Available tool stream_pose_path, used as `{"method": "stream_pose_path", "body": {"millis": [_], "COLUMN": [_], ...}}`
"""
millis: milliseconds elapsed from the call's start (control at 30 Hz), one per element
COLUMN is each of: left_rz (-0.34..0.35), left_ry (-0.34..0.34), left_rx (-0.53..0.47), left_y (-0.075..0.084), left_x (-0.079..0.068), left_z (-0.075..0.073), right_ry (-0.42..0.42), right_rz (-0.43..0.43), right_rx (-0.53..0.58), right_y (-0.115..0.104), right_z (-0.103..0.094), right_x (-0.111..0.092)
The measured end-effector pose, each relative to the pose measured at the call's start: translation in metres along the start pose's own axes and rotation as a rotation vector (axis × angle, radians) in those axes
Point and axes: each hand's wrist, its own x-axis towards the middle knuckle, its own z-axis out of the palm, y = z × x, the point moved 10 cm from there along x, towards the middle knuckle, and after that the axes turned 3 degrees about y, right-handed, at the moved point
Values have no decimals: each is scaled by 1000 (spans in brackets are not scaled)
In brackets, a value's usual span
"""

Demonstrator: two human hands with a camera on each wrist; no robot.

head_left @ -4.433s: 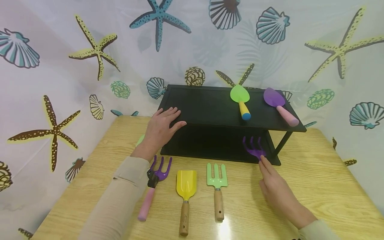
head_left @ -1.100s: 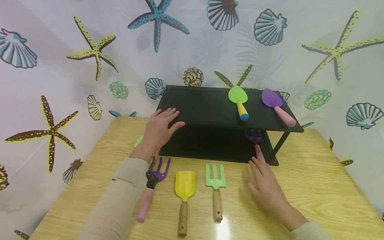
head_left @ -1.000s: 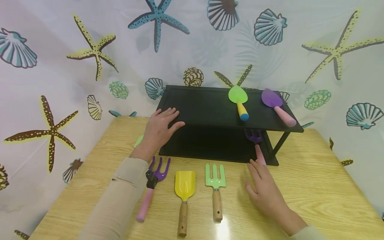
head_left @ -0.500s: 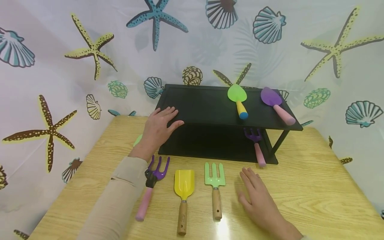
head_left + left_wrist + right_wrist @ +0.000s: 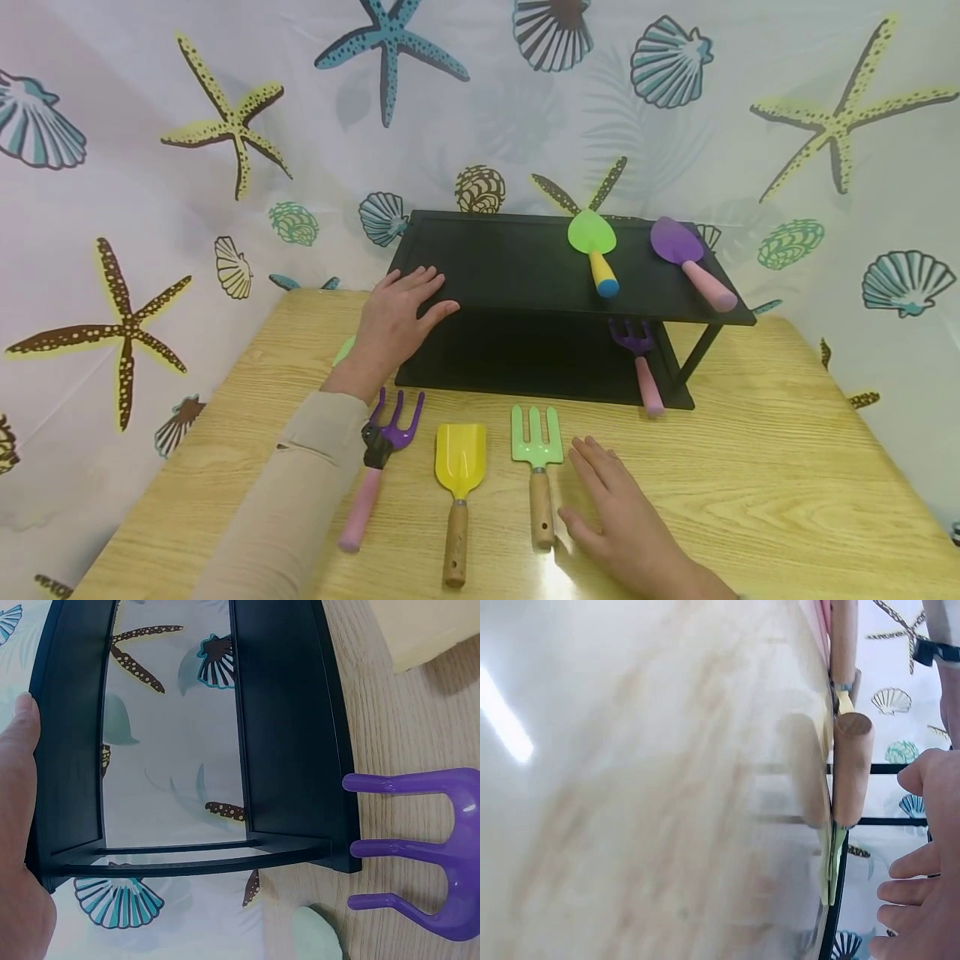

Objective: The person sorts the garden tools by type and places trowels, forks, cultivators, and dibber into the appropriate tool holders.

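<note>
My left hand (image 5: 397,329) rests, fingers straight, on the left front part of a black two-tier rack (image 5: 510,271). My right hand (image 5: 618,517) holds nothing, its fingers extended beside a green hand fork (image 5: 537,450) with a wooden handle. Left of that fork lies a yellow shovel (image 5: 461,458), also wooden-handled. Farther left is a purple hand fork (image 5: 405,429) with a pink handle, partly behind my left wrist. A second purple fork (image 5: 648,387) lies on the rack's lower tier at the right, its handle end over the front edge.
On the rack's top tier lie a green trowel (image 5: 592,233) with a yellow and blue handle and a purple trowel (image 5: 677,242) with a pink handle. A pale green piece (image 5: 344,350) shows behind my left wrist. A patterned cloth (image 5: 510,108) hangs behind the wooden table (image 5: 795,467).
The purple fork has gone deeper onto the lower tier and my right hand has let go of it. That hand has moved back and left towards the green fork. My left hand stays put.
</note>
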Motion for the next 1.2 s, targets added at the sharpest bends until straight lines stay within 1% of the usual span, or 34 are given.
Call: {"method": "stream_pose_path", "body": {"millis": [200,367,467,567,667,900,1067,1200], "left_rz": [7,13,15,14,11,11,13,11], "left_ry": [7,13,17,18,14,15,12,13], "left_rx": [-5,-5,-3,1,4,11,12,7], "left_y": [1,2,3,3,4,5,5,3], "left_x": [0,0,0,0,0,2,2,2], "left_z": [-1,-3,-3,-3,-3,-3,-2,-2], "right_ry": [-79,-207,-279,-317,-317,-281,-257,-179], "right_rz": [-12,3,17,20,-8,-61,-93,-173], "right_rx": [-18,-30,5,36,27,-22,0,-38], "right_y": [-12,-22,-26,-29,-32,-34,-35,-38], "right_z": [12,28,36,41,43,42,39,34], "right_x": [2,4,5,4,3,3,1,1]}}
